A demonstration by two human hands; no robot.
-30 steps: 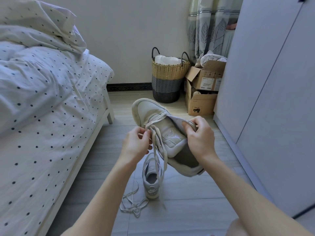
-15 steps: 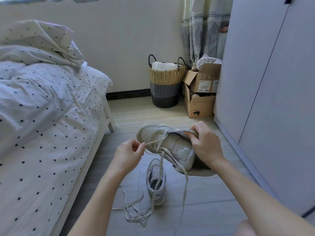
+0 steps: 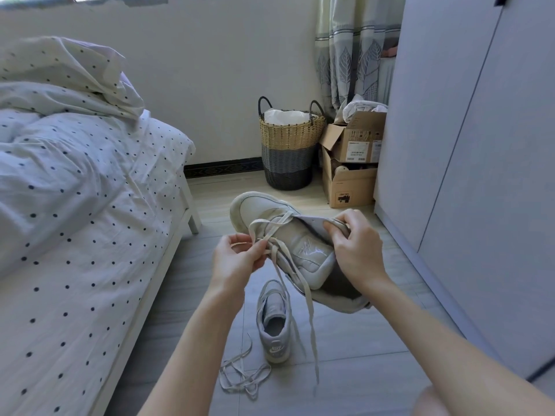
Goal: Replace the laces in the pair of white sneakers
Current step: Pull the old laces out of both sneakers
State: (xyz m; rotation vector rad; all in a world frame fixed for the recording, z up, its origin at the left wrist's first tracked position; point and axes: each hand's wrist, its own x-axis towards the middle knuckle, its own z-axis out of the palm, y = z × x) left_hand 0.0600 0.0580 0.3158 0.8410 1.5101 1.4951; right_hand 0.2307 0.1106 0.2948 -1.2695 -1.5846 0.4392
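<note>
I hold one white sneaker (image 3: 297, 244) up in the air, toe pointing away from me. My right hand (image 3: 354, 250) grips its collar and tongue. My left hand (image 3: 237, 259) pinches the cream lace (image 3: 303, 292) beside the shoe's eyelets; the lace's long ends dangle down toward the floor. The second white sneaker (image 3: 274, 322) stands on the floor below, heel toward me, with no lace visible in it. A loose lace (image 3: 243, 376) lies in a tangle on the floor just left of that shoe.
A bed with a dotted white duvet (image 3: 75, 205) fills the left. A grey wardrobe (image 3: 468, 175) runs along the right. A woven basket (image 3: 288, 145) and stacked cardboard boxes (image 3: 351, 166) stand at the far wall. Tiled floor lies between.
The held sneaker dropped lower and then tilted back up. My left hand pulled the lace outward to the left and has come back close to the eyelets, still pinching it.
</note>
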